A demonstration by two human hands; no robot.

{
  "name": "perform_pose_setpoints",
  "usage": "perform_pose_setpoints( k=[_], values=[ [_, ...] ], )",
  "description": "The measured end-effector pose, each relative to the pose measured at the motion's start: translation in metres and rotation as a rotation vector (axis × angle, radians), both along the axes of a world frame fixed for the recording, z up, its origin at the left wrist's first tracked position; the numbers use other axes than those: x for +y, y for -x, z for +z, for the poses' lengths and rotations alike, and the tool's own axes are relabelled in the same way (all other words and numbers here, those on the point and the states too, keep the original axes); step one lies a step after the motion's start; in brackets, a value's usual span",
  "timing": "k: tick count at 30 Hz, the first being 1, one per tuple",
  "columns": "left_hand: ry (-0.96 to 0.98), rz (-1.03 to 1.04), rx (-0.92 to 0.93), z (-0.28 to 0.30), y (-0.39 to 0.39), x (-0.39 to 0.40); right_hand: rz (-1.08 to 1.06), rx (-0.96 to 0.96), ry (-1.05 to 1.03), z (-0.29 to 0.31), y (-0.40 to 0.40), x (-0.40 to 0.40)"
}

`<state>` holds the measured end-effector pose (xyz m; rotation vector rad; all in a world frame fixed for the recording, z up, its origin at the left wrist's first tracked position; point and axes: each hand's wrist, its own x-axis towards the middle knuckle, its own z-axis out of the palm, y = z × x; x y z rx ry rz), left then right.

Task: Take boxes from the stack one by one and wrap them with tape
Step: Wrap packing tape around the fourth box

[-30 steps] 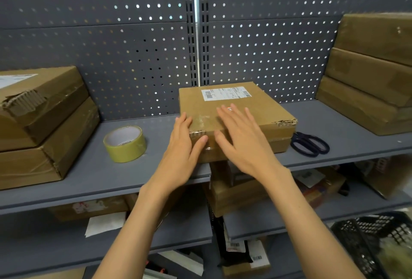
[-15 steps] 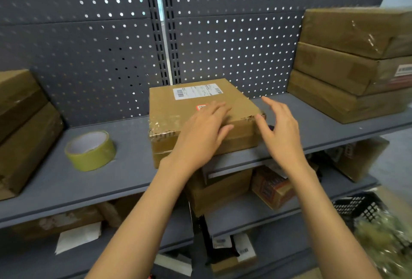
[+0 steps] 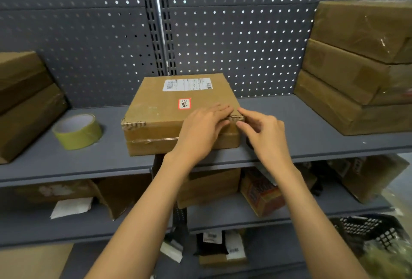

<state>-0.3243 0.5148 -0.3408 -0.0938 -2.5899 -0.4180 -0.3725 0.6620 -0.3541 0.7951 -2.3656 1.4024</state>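
At the box's [image 3: 169,109] near right corner, left hand [image 3: 200,127] presses flat; right hand [image 3: 265,136] pinches the edge.

A flat brown box [image 3: 178,113] with a white label lay on the shelf [image 3: 289,122]. Three similar boxes [image 3: 356,66] were stacked at right, seemingly taped. A yellowish tape roll [image 3: 77,131] lay at left.

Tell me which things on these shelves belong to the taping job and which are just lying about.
In the job:
- box in the middle of the shelf, with the left hand flat on it and the right hand at its near right corner
- tape roll
- stack of three boxes at right
- two boxes at left

Lying about:
- small printed carton on the lower shelf
- black basket
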Motion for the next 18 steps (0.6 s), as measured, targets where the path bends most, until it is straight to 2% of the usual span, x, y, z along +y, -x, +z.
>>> perform_pose_setpoints(
  k=[6,10,18],
  values=[
    [-0.061,0.051,0.044,-0.0039,0.0001,0.0016,0.040,0.002,0.056,-0.0012,0.0046,0.0013],
    [-0.096,0.045,0.018,-0.0032,-0.0013,-0.0002,0.105,-0.120,0.132,-0.0047,0.0044,0.0043],
    [-0.137,0.121,0.111,-0.0046,-0.0035,0.0089,-0.001,-0.117,0.143,-0.0066,0.0031,-0.0011]
  ],
)
